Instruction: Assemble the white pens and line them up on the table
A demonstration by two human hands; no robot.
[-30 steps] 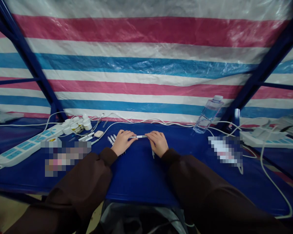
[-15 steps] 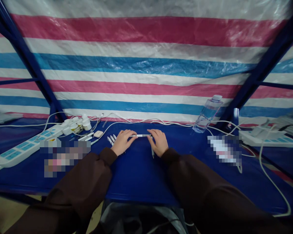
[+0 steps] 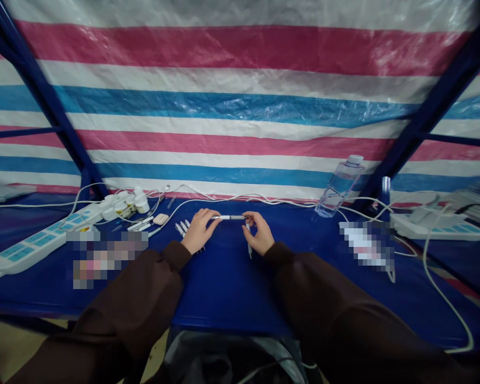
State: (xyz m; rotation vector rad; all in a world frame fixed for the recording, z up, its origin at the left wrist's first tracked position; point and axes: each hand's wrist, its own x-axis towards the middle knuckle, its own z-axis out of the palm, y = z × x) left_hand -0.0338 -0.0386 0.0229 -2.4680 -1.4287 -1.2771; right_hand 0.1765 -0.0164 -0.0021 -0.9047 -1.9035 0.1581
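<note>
A white and grey pen (image 3: 231, 217) is held level between my two hands over the blue table (image 3: 228, 298). My left hand (image 3: 200, 229) pinches its left end between thumb and fingers. At its right end, my right hand (image 3: 260, 233) grips with the fingertips. Another slim pen-like item (image 3: 249, 246) points down beside my right thumb, partly hidden by that hand. Several white pens (image 3: 181, 228) lie just left of my left hand, partly covered by it.
On the left are a long power strip (image 3: 36, 247) with plugs, a small pale case (image 3: 160, 219) and cables. To the right stand a clear bottle (image 3: 339, 188) and another power strip (image 3: 444, 228). A striped sheet (image 3: 240, 117) hangs behind.
The held pen is slightly higher in the view, and both hands have shifted a little with it. The fingers of my right hand are more curled at the pen's end.
</note>
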